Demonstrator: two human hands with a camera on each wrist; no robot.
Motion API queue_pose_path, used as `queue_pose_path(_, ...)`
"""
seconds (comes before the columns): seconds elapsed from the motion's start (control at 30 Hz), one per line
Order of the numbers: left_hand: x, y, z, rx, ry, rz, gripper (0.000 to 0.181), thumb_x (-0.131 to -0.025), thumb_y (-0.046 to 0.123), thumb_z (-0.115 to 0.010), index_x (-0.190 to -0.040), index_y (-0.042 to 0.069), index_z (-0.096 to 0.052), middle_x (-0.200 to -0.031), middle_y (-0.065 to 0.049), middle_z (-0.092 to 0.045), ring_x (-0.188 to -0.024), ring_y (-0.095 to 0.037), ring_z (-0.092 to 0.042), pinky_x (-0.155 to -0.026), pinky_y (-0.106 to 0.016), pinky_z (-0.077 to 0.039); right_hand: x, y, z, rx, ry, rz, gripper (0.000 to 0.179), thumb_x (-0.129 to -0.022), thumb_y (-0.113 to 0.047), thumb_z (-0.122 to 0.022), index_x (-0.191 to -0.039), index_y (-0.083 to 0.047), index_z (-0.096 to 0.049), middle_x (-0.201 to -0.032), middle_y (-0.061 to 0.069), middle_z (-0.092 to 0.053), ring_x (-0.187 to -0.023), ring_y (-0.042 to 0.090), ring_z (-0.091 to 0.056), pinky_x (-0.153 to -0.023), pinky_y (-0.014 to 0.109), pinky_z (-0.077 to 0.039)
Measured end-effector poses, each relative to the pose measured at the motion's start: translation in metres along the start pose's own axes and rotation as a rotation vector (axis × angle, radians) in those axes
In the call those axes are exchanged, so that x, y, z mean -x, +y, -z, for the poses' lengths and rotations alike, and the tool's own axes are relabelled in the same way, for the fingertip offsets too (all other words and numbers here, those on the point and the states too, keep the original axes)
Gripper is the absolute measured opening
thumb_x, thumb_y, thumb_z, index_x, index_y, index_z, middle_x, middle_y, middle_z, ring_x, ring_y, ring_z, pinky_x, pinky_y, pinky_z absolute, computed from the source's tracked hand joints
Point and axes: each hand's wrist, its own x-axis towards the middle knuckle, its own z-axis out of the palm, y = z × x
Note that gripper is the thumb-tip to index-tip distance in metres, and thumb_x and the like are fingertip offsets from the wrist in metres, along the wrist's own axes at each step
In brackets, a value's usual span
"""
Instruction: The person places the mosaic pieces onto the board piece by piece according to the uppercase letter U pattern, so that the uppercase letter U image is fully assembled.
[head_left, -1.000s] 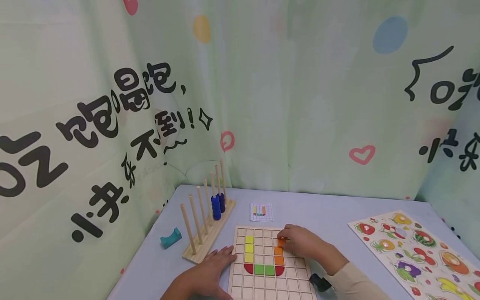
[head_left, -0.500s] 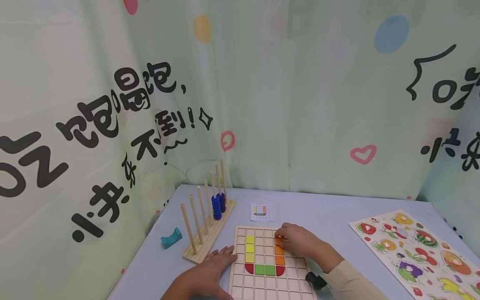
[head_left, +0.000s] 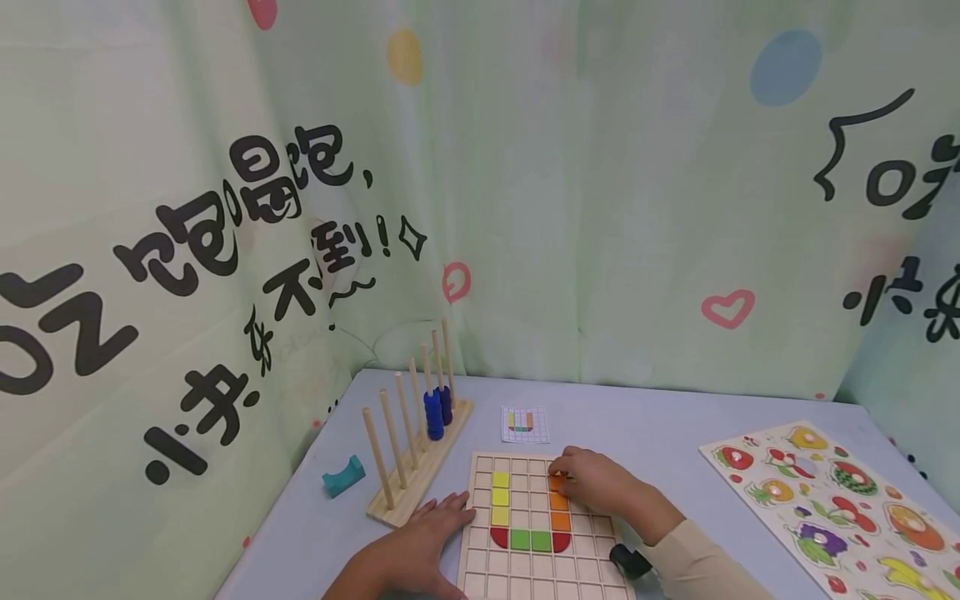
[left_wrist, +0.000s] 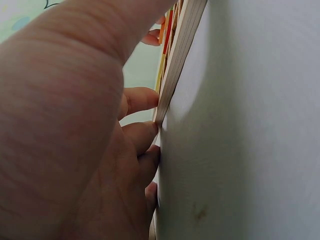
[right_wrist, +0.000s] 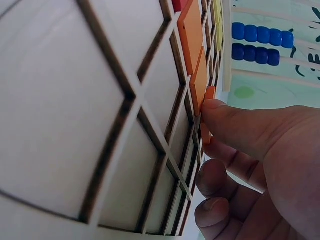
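A wooden grid board (head_left: 529, 502) lies before me, bearing colored tiles in a U shape. Down its left side run yellow tiles (head_left: 500, 497), with green tiles (head_left: 530, 540) and rounded red pieces along the bottom. Orange tiles (head_left: 559, 511) form the right side. My right hand (head_left: 606, 485) pinches another orange tile (right_wrist: 210, 93) between thumb and finger, right at the cell above the upper set orange tile (right_wrist: 199, 82). My left hand (head_left: 426, 537) rests at the board's left edge, fingers extended, and its fingertips touch the edge in the left wrist view.
Behind the board lies a small pattern card (head_left: 525, 425) showing a similar U. A wooden peg rack (head_left: 423, 477) with blue beads stands left, beside a teal arched block (head_left: 344, 477). A fruit-picture board (head_left: 840, 500) lies at right. A printed curtain (head_left: 600, 208) hangs behind the table.
My right hand has shifted slightly left with the orange tile, bringing it in line over the orange column. My left hand has stayed at the board's edge.
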Motion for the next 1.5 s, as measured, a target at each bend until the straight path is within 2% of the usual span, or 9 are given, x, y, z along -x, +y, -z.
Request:
queue_pose_path(0.43, -0.003, -0.002, -0.002, 0.012, -0.008, 0.008, 0.109, -0.056, 0.073, -0.079, -0.148, 0.028, -0.041, -0.159, 0.006, -0.024, -0.146, -0.016, -0.018, -0.116, -0.047, -0.017, 0.002, -0.002, 0.0, -0.04, -0.006, -0.006, 0.02, -0.087, -0.011, -0.072, -0.107, -0.011, -0.073, -0.094, -0.007, -0.058, -0.083, 0.014, -0.053, -0.084, 0.039, -0.052)
queue_pose_path(0.8, -0.006, -0.003, -0.003, -0.013, -0.003, -0.034, 0.109, -0.057, 0.075, -0.076, -0.148, 0.026, -0.042, -0.158, 0.003, -0.026, -0.145, -0.018, -0.02, -0.116, -0.047, -0.019, 0.009, 0.003, 0.0, -0.031, 0.0, 0.019, 0.019, -0.087, -0.011, -0.072, -0.106, -0.012, -0.073, -0.094, -0.008, -0.057, -0.082, 0.012, -0.052, -0.083, 0.038, -0.052)
queue_pose_path(1.1, -0.007, -0.01, -0.006, 0.035, -0.022, 0.008, 0.11, -0.054, 0.077, -0.076, -0.146, 0.03, -0.042, -0.158, 0.006, -0.026, -0.145, -0.018, -0.02, -0.116, -0.047, -0.018, 0.033, 0.014, 0.005, -0.056, 0.025, -0.068, 0.023, -0.084, -0.009, -0.074, -0.107, -0.011, -0.072, -0.1, -0.006, -0.059, -0.094, 0.016, -0.057, -0.089, 0.043, -0.051)
queue_pose_path(1.3, -0.008, -0.015, -0.008, 0.068, -0.029, 0.044, 0.113, -0.05, 0.083, -0.073, -0.146, 0.035, -0.04, -0.158, 0.009, -0.024, -0.146, -0.019, -0.019, -0.115, -0.052, -0.018, 0.055, 0.028, 0.011, -0.056, 0.079, -0.068, 0.025, -0.082, -0.007, -0.075, -0.107, -0.008, -0.071, -0.101, -0.003, -0.059, -0.097, 0.022, -0.059, -0.088, 0.047, -0.051)
queue_pose_path(1.5, -0.006, -0.013, 0.001, 0.076, -0.031, 0.051, 0.109, -0.055, 0.078, -0.074, -0.147, 0.031, -0.041, -0.158, 0.007, -0.027, -0.145, -0.023, -0.021, -0.113, -0.055, -0.021, 0.07, 0.043, 0.011, -0.064, 0.12, -0.133, 0.026, -0.082, -0.01, -0.077, -0.107, -0.012, -0.07, -0.101, -0.007, -0.059, -0.097, 0.019, -0.06, -0.087, 0.044, -0.051)
